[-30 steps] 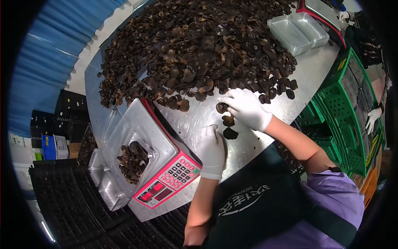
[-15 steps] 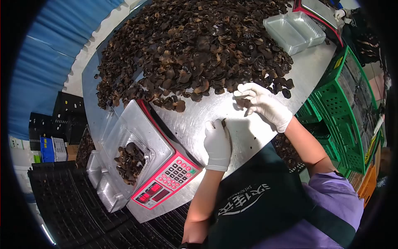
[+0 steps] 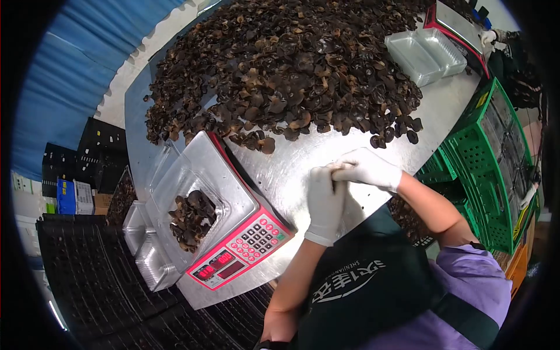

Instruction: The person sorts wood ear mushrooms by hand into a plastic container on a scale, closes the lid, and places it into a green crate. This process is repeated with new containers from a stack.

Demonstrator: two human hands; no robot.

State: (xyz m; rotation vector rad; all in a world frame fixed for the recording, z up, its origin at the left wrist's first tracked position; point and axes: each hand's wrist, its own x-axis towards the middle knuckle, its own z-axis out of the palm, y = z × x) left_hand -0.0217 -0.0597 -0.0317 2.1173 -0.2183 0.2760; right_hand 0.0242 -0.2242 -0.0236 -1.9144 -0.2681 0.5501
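Observation:
My left hand (image 3: 324,201), in a white glove, is closed with its fingertips against those of my right hand (image 3: 370,169), which is gloved too. Between the two sets of fingers shows a small brown bit of wood ear mushroom (image 3: 338,168); most of it is hidden. Both hands are above the metal table, in front of a large heap of wood ear mushrooms (image 3: 280,76). Left of them stands a red-framed scale (image 3: 239,204) bearing an open clear plastic box (image 3: 217,217) with several mushrooms (image 3: 193,220) in it.
Stacked clear trays (image 3: 153,262) lie beyond the scale's left side. More clear boxes (image 3: 423,55) stand at the back right by a second scale (image 3: 458,26), where another person's gloved hand (image 3: 487,37) shows. Green crates (image 3: 481,157) are stacked off the table's right edge.
My right hand has come down and inward, and my left hand has shifted right and turned, so their fingertips now meet. The mushroom piece held in my right fingers is now mostly covered.

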